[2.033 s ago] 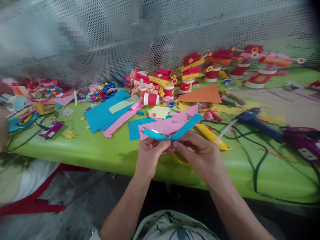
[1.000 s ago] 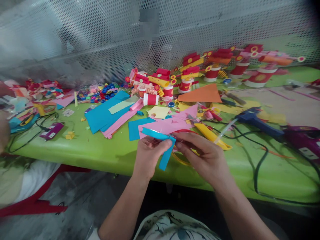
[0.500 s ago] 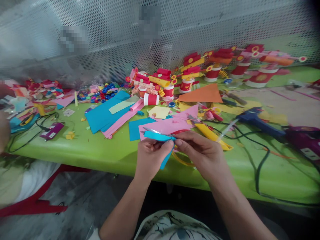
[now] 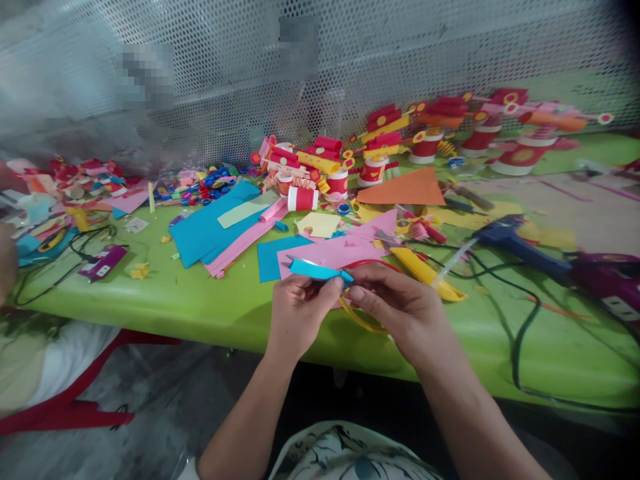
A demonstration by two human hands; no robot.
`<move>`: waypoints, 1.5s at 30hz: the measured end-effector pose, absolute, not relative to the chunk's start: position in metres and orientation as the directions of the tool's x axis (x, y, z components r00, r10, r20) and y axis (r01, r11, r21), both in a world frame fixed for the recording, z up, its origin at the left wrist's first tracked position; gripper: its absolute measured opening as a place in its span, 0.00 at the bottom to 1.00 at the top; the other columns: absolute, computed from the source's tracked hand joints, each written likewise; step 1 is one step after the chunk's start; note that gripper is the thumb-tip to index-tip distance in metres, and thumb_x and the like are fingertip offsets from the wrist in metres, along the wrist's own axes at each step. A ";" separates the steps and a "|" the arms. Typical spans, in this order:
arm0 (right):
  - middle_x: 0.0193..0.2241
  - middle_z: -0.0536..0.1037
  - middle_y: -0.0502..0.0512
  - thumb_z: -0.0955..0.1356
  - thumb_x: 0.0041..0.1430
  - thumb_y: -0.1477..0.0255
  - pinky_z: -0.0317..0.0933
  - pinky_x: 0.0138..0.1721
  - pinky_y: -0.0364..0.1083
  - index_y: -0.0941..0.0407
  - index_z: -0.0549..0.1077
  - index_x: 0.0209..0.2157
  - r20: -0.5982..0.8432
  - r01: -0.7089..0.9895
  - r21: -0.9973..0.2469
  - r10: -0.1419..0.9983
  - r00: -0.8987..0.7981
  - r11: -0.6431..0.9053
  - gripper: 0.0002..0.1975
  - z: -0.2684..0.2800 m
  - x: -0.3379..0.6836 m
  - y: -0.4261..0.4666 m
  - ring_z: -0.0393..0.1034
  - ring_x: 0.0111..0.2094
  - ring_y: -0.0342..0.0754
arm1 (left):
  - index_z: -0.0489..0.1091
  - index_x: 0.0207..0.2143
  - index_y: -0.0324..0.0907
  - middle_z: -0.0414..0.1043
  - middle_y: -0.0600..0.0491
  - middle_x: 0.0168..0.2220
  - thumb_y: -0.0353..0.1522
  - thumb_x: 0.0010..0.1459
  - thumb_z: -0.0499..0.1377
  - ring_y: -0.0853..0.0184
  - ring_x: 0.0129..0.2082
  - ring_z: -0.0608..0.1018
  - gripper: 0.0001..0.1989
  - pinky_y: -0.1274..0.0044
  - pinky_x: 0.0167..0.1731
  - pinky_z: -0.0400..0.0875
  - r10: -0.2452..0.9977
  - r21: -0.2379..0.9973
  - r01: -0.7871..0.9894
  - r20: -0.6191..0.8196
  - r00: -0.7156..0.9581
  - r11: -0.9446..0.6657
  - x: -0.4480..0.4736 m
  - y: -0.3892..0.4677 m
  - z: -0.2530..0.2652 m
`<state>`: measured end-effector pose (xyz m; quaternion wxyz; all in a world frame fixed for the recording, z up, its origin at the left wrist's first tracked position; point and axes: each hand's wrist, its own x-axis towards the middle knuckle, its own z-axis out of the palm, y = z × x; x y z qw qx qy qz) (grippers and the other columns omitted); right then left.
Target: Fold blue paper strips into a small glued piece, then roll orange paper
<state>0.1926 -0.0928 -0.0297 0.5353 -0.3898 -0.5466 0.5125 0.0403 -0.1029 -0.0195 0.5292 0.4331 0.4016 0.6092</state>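
My left hand [image 4: 303, 310] pinches a folded blue paper strip [image 4: 316, 269] between thumb and fingers. At the strip's right end, where it is creased, my right hand [image 4: 400, 303] closes thumb and fingers on the paper. Behind the strip show metal blade tips [image 4: 295, 259], and a red handle [image 4: 383, 265] curves above my right fingers; they look like scissors, partly hidden by my hands. A yellow band [image 4: 363, 322] loops below my right hand. Pink paper [image 4: 345, 245] and a blue sheet [image 4: 269, 260] lie just beyond.
Red-and-white paper cups [image 4: 303, 198] with coloured paper rolls stand along the back. A blue glue gun [image 4: 523, 247] and its black cable [image 4: 520, 353] lie right. A purple box [image 4: 103, 263] sits left, near another person's arm [image 4: 7, 263]. A perforated metal panel [image 4: 225, 87] rises behind the green table.
The blue end that hung below my hands is no longer visible there. The strip's right end now looks creased, and my left hand has shifted slightly left.
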 end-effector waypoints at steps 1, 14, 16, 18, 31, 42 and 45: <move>0.31 0.80 0.51 0.77 0.55 0.66 0.70 0.29 0.42 0.51 0.82 0.39 0.186 -0.125 -0.977 0.975 -0.124 0.170 0.09 -0.030 0.193 -0.093 0.73 0.29 0.44 | 0.82 0.35 0.44 0.83 0.51 0.36 0.34 0.55 0.69 0.62 0.39 0.82 0.06 0.71 0.44 0.79 0.992 0.949 -0.293 0.106 -0.063 -0.119 0.040 -0.103 -0.019; 0.30 0.81 0.50 0.79 0.53 0.65 0.70 0.33 0.40 0.50 0.83 0.34 0.193 -0.137 -0.974 0.979 -0.072 0.181 0.08 -0.032 0.192 -0.091 0.74 0.31 0.43 | 0.80 0.32 0.41 0.79 0.52 0.30 0.32 0.59 0.66 0.64 0.37 0.81 0.04 0.72 0.42 0.77 0.971 0.961 -0.139 0.234 -0.044 -0.238 0.040 -0.102 -0.026; 0.30 0.81 0.50 0.79 0.52 0.64 0.70 0.31 0.41 0.50 0.83 0.35 0.199 -0.119 -0.974 0.978 -0.066 0.190 0.09 -0.033 0.193 -0.092 0.74 0.30 0.44 | 0.79 0.31 0.41 0.79 0.52 0.29 0.31 0.60 0.65 0.63 0.37 0.81 0.05 0.72 0.42 0.78 0.969 0.965 -0.086 0.243 -0.045 -0.247 0.040 -0.104 -0.026; 0.31 0.80 0.50 0.78 0.53 0.64 0.70 0.30 0.42 0.51 0.82 0.35 0.204 -0.085 -0.977 0.977 -0.064 0.198 0.09 -0.033 0.193 -0.092 0.73 0.30 0.44 | 0.80 0.33 0.41 0.80 0.52 0.30 0.31 0.60 0.64 0.63 0.36 0.81 0.05 0.71 0.42 0.78 0.964 0.964 -0.028 0.264 -0.029 -0.264 0.040 -0.106 -0.025; 0.32 0.75 0.54 0.70 0.65 0.63 0.67 0.33 0.48 0.54 0.75 0.35 0.353 0.163 -0.923 0.936 -0.009 0.349 0.09 -0.033 0.184 -0.102 0.70 0.32 0.49 | 0.80 0.42 0.41 0.82 0.47 0.41 0.31 0.63 0.61 0.62 0.42 0.82 0.08 0.72 0.45 0.78 0.905 0.873 0.249 0.423 0.043 -0.419 0.033 -0.110 -0.019; 0.26 0.73 0.50 0.73 0.61 0.62 0.63 0.28 0.43 0.54 0.75 0.32 0.161 -0.079 -0.984 0.987 0.008 0.161 0.10 -0.031 0.182 -0.100 0.67 0.27 0.44 | 0.79 0.36 0.41 0.79 0.51 0.35 0.36 0.61 0.65 0.66 0.34 0.79 0.07 0.74 0.39 0.77 0.960 0.958 0.074 0.277 0.034 -0.278 0.034 -0.106 -0.024; 0.25 0.73 0.50 0.72 0.62 0.61 0.65 0.26 0.43 0.54 0.74 0.33 0.181 -0.028 -0.983 0.983 0.011 0.182 0.11 -0.031 0.180 -0.099 0.69 0.26 0.44 | 0.79 0.37 0.41 0.79 0.50 0.36 0.37 0.60 0.65 0.65 0.35 0.80 0.08 0.74 0.39 0.77 0.973 0.973 0.038 0.225 0.048 -0.227 0.034 -0.104 -0.023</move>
